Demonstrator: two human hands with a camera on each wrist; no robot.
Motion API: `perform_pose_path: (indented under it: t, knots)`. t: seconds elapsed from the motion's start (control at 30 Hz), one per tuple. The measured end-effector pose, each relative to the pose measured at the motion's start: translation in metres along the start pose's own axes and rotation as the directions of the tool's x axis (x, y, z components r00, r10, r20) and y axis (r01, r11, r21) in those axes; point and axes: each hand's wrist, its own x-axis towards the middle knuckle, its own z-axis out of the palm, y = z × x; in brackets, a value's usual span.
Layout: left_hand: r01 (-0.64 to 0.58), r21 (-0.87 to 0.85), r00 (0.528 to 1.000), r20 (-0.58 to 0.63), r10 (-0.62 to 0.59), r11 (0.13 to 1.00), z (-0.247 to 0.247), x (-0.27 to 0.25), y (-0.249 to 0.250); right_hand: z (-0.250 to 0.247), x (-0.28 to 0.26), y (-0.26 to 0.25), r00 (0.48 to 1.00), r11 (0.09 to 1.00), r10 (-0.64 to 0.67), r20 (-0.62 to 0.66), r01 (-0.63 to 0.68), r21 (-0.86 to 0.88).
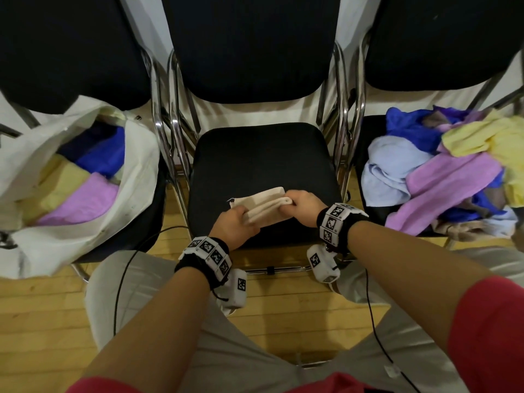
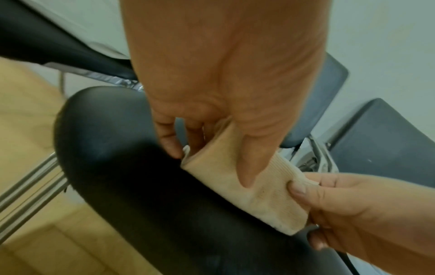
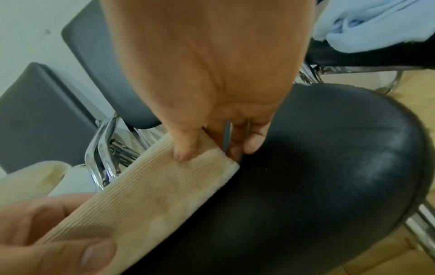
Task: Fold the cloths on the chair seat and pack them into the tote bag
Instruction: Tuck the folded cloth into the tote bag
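Head view — cloth pile (image 1: 453, 171), tote bag (image 1: 136, 171)

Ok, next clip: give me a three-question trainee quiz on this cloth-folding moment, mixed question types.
1. True or false: both the left hand and the right hand hold the cream cloth.
2. The tote bag sits on which side of the middle chair seat? A left, B right, C behind.
3. Fill in: the unfolded pile lies on the chair to the person's ____.

Key: 1 true; 2 A; 3 right.
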Motion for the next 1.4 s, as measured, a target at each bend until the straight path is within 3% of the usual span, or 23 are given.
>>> perform_pose_path:
  t: [0.23, 0.67, 0.83, 1.03, 1.23, 1.4]
  knots:
    - [0.042, -0.277, 0.978, -0.184, -0.095, 0.96, -0.002, 0.011, -0.012, 0.011, 0.026, -0.002, 0.98, 0.985, 0.165, -0.113, -0.169, -0.031]
    - [0.252, -0.107, 0.944, -0.19, -0.269, 0.962, 0.001, 0.052, -0.015, 0.015, 0.054, -0.012, 0.946, 0.912, 0.3, -0.126, -0.323, -0.253]
    - [0.309, -0.095, 0.93, -0.177, -0.321, 0.946, 0.001, 0.06, -0.016, 0.016, 0.054, -0.014, 0.944, 0.907, 0.282, -0.174, -0.321, -0.272]
    - [0.391, -0.203, 0.89, -0.163, -0.425, 0.898, -0.003, 0.062, -0.013, 0.009, 0.06, -0.012, 0.921, 0.901, 0.352, -0.166, -0.382, -0.207]
    - [0.403, -0.213, 0.897, -0.103, -0.431, 0.89, -0.006, 0.058, -0.01, 0.009, 0.063, -0.012, 0.919, 0.887, 0.383, -0.095, -0.395, -0.24]
    - [0.411, -0.3, 0.895, -0.044, -0.443, 0.861, -0.007, 0.045, -0.01, 0.008, 0.048, -0.015, 0.922, 0.926, 0.376, -0.091, -0.375, 0.038]
